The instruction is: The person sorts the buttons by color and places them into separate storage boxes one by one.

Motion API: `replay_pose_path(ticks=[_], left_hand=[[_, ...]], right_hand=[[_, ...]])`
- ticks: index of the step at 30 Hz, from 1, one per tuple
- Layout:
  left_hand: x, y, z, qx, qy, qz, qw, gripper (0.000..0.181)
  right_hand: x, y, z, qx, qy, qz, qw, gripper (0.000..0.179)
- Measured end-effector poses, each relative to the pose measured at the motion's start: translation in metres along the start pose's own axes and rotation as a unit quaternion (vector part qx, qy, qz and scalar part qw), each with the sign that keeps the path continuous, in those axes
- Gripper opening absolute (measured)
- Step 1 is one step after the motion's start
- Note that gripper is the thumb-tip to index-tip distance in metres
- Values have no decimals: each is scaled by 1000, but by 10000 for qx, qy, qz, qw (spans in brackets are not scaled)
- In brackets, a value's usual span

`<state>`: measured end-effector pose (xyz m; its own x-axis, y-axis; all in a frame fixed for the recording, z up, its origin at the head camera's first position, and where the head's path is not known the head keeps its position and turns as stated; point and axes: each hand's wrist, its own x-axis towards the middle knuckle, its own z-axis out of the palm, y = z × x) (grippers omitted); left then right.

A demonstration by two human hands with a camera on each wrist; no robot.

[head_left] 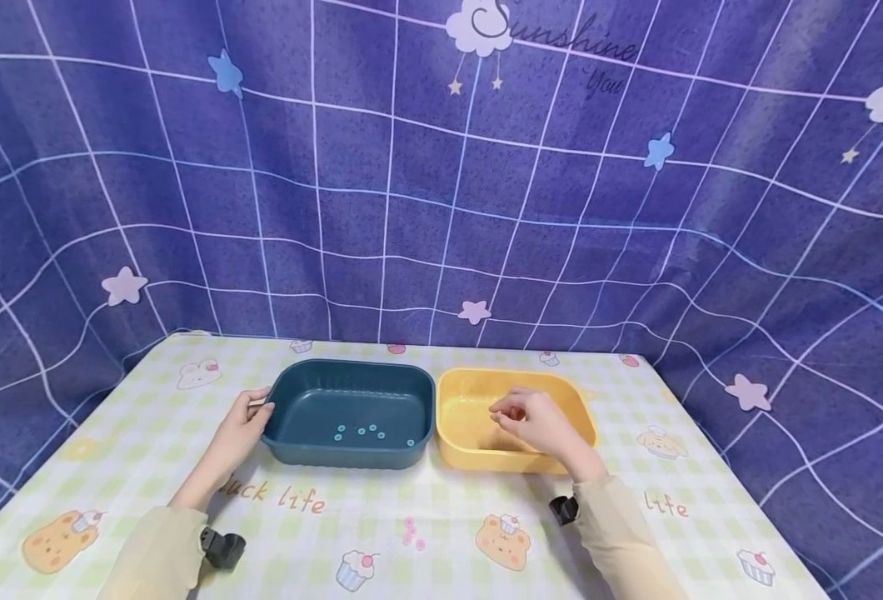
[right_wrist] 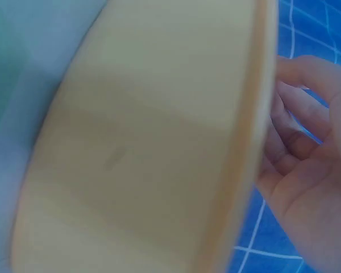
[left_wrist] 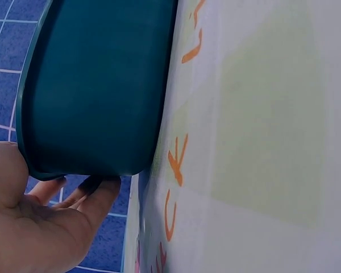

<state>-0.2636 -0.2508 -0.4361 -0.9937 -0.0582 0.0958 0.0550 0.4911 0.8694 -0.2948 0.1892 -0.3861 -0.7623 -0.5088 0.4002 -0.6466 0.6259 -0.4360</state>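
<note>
My left hand grips the left end of a dark teal tray. In the left wrist view its thumb side is at the rim and the fingers touch the outer end wall. Several small turquoise rings lie on that tray's floor. Over the yellow tray is my right hand, fingers bent and thumb near the index fingertip. A faint pinkish spot shows just below these fingertips; I cannot tell whether they hold it. From the right wrist, the yellow wall hides the fingertips.
Several small pink pieces lie on the patterned tablecloth in front of the trays. The two trays stand side by side. A blue curtain with grid lines hangs behind and beside the table.
</note>
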Motion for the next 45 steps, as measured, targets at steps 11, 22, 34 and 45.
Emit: replay_pose_path(ticks=[11,22,34,45], left_hand=[[2,0,0,-23,9,7,10000,49],[0,1,0,-20,38,-23,10000,49],[2,-1,0,-15,39,-7,10000,50],[2,-1,0,-44,58,20,10000,49]], right_hand=[[2,-30,0,199,-192,-330,9991,14],[4,-50,9,286,-382,-451,9978,13],[3,-66,21,371,-610,-817,9941,10],[3,-73,30,436,-819,-734,9930,12]])
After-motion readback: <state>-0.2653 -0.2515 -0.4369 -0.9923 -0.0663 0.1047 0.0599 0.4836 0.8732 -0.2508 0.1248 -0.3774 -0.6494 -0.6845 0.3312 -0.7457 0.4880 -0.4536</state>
